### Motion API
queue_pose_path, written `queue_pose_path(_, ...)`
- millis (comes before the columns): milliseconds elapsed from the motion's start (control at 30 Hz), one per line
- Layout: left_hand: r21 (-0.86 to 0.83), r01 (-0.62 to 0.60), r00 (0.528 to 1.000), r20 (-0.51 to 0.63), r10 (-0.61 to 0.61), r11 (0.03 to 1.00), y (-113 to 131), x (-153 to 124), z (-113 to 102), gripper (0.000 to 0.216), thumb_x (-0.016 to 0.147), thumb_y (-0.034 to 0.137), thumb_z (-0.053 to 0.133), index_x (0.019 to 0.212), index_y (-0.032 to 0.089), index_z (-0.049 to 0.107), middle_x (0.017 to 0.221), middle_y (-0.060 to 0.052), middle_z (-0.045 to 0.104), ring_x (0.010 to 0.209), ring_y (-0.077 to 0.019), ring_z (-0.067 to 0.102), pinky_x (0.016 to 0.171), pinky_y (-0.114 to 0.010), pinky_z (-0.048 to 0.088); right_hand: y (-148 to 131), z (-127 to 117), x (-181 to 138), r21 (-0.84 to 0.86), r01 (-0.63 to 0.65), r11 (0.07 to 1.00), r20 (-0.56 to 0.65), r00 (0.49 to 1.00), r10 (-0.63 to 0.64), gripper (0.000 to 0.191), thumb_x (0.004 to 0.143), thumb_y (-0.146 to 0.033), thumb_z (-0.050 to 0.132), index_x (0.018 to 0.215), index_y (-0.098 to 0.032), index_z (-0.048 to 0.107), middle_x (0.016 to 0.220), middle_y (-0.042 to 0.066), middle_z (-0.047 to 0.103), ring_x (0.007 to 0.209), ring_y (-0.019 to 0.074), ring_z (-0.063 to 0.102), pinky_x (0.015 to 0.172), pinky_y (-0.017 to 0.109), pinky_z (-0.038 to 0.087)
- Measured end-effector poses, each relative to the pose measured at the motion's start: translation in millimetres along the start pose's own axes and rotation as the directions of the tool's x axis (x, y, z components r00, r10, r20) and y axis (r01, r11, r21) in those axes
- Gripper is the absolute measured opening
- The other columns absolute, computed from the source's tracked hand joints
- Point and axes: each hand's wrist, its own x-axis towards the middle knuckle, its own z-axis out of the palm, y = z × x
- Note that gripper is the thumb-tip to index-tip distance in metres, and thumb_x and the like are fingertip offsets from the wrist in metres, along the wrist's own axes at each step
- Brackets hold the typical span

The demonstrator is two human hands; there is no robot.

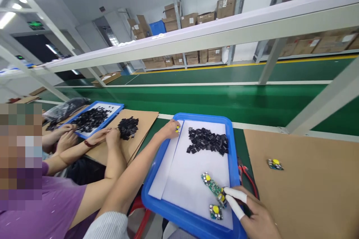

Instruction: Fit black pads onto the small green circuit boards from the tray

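My left hand (169,130) is at the far left corner of a blue-rimmed tray (148,198), its fingers closed on a small circuit board (177,129) with a yellow part, mostly hidden. Over the tray's near right side, my right hand (252,211) wears white finger cots and pinches a circuit board (222,198). Touching or close to that one lies a green board (211,183) with a yellow component. Nearer to me sits another board (215,211), flat on the white lining. A pile of small black pieces (209,141) covers the tray's far right part.
Red-handled pliers (248,179) lie right of the tray, partly under my right hand. One circuit board (275,164) rests on the cardboard (303,194) there. On the left, co-workers' hands (98,136) are beside black pieces (128,127) and a second tray (120,107). A shelf beam (196,37) crosses overhead.
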Motion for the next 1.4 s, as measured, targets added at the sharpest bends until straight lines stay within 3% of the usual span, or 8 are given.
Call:
queue_pose_path(167,-0.005,0.013,1.000,-0.023,-0.013,1.000,9.0,-8.5,2.3,0.032,0.099,0.034,0.064,0.124,0.015,0.064,0.127,-0.010,0.066,0.110,-0.0260,0.067,0.094,-0.047,0.058,28.1,-10.3,-4.5,-0.117,0.058,0.991,0.058,0.997,-0.051,0.024,0.086,-0.033,0.070,0.105,-0.031,0.084,0.111,0.001,0.082,0.095,0.0251,0.081,0.074,0.021,0.068)
queue_pose_path(400,-0.155,-0.081,0.986,-0.154,0.057,0.985,39.1,-40.2,-6.3,0.057,0.090,0.020,0.072,0.143,0.010,0.052,0.147,-0.022,0.052,0.128,-0.0331,0.059,0.108,-0.049,0.049,-7.7,-5.0,-0.2,0.024,-0.087,0.996,-0.038,0.995,0.088,0.021,0.088,-0.031,0.070,0.104,-0.023,0.083,0.106,0.008,0.081,0.092,0.0235,0.080,0.085,0.028,0.066)
queue_pose_path(667,-0.303,-0.459,0.880,-0.024,0.474,0.836,112.1,-134.5,64.0,0.062,0.091,0.010,0.065,0.149,0.025,0.048,0.145,-0.008,0.061,0.131,-0.0295,0.056,0.109,-0.048,0.052,-16.0,7.8,3.8,0.231,-0.204,0.951,-0.141,0.960,0.240,0.021,0.086,-0.024,0.074,0.106,-0.022,0.080,0.093,0.007,0.079,0.074,0.0181,0.076,0.073,0.029,0.066)
queue_pose_path(900,-0.393,-0.270,0.961,-0.160,0.224,0.879,109.5,-144.1,88.0,0.036,0.100,0.020,0.053,0.135,0.020,0.062,0.121,-0.014,0.064,0.115,-0.0334,0.062,0.099,-0.055,0.055,-25.3,16.1,7.6,0.297,-0.212,0.931,-0.144,0.954,0.263,0.018,0.087,-0.022,0.073,0.105,-0.022,0.079,0.093,0.006,0.078,0.077,0.0181,0.076,0.074,0.029,0.066)
queue_pose_path(967,-0.625,-0.188,0.982,-0.136,0.131,0.758,110.1,-151.9,83.0,0.033,0.101,0.026,0.056,0.133,0.024,0.064,0.125,-0.012,0.062,0.115,-0.0298,0.063,0.102,-0.050,0.053,-33.8,16.9,8.4,0.325,-0.197,0.925,-0.134,0.959,0.251,0.019,0.088,-0.019,0.073,0.105,-0.024,0.078,0.091,0.004,0.077,0.076,0.0168,0.076,0.073,0.027,0.065)
queue_pose_path(1067,-0.952,0.002,0.999,0.013,0.033,0.307,118.6,-166.8,80.4,0.029,0.099,0.032,0.063,0.127,0.027,0.067,0.120,-0.008,0.066,0.106,-0.0225,0.068,0.098,-0.038,0.055,-51.8,17.9,11.4,0.398,-0.147,0.905,-0.079,0.978,0.193,0.024,0.090,-0.013,0.069,0.107,-0.029,0.076,0.097,0.002,0.074,0.075,0.0146,0.075,0.073,0.026,0.065)
queue_pose_path(1200,-0.954,0.146,0.989,0.146,0.019,-0.261,131.9,-180.1,86.5,0.033,0.094,0.034,0.071,0.127,0.027,0.070,0.113,-0.006,0.069,0.095,-0.0193,0.072,0.091,-0.032,0.058,-71.5,22.0,17.1,0.449,-0.065,0.891,-0.029,0.996,0.087,0.033,0.090,-0.007,0.067,0.110,-0.032,0.074,0.101,0.001,0.071,0.073,0.0133,0.074,0.069,0.024,0.064)
queue_pose_path(1400,-0.914,0.149,0.987,0.162,-0.002,-0.378,136.1,-184.2,87.3,0.035,0.093,0.026,0.073,0.128,0.026,0.073,0.120,-0.009,0.069,0.106,-0.0231,0.069,0.091,-0.033,0.061,-76.2,35.2,20.6,0.377,-0.051,0.925,-0.043,0.996,0.072,0.039,0.086,-0.005,0.071,0.115,-0.033,0.076,0.097,0.000,0.078,0.083,0.0143,0.076,0.077,0.023,0.064)
